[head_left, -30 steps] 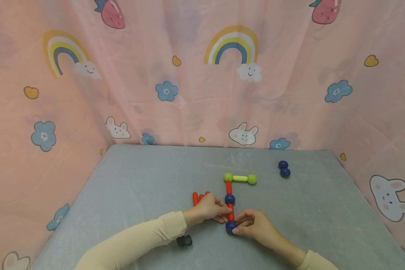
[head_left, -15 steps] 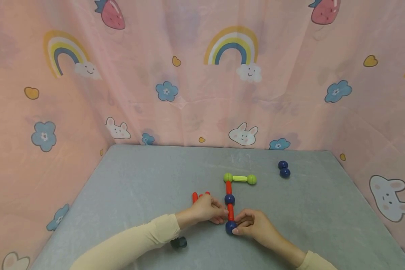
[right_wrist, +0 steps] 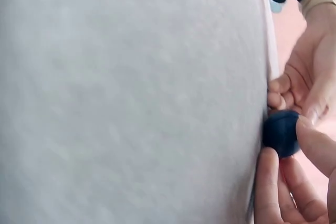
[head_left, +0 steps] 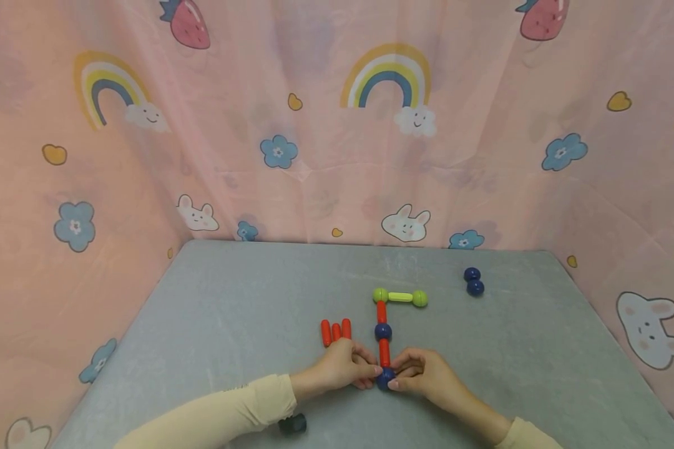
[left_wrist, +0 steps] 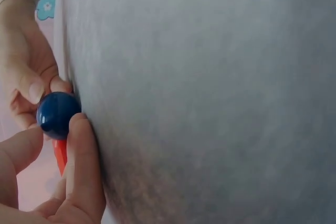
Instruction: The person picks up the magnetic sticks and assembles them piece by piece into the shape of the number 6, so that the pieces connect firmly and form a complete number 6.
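In the head view, a blue ball [head_left: 385,379] forms the near end of a chain on the table. Beyond it come a red rod [head_left: 384,352], a second blue ball [head_left: 382,332], another red rod [head_left: 381,312] and a green ball [head_left: 380,295]. From there a light green rod [head_left: 400,297] runs right to a second green ball [head_left: 420,299]. My left hand [head_left: 344,366] pinches the near blue ball [left_wrist: 58,115] from the left with thumb and finger. My right hand [head_left: 424,376] pinches it from the right; the right wrist view shows thumb and fingers against the ball [right_wrist: 282,134].
Three loose red rods [head_left: 336,332] lie just beyond my left hand, partly covered by it. Two blue balls [head_left: 474,282] touch each other at the back right. A dark wrist device [head_left: 293,424] shows under the left sleeve. A patterned pink curtain [head_left: 326,187] stands behind the table [head_left: 230,299].
My left hand has slid from the nearer red rod towards me onto the near blue ball, uncovering more of the loose red rods. My right hand has stayed on the ball.
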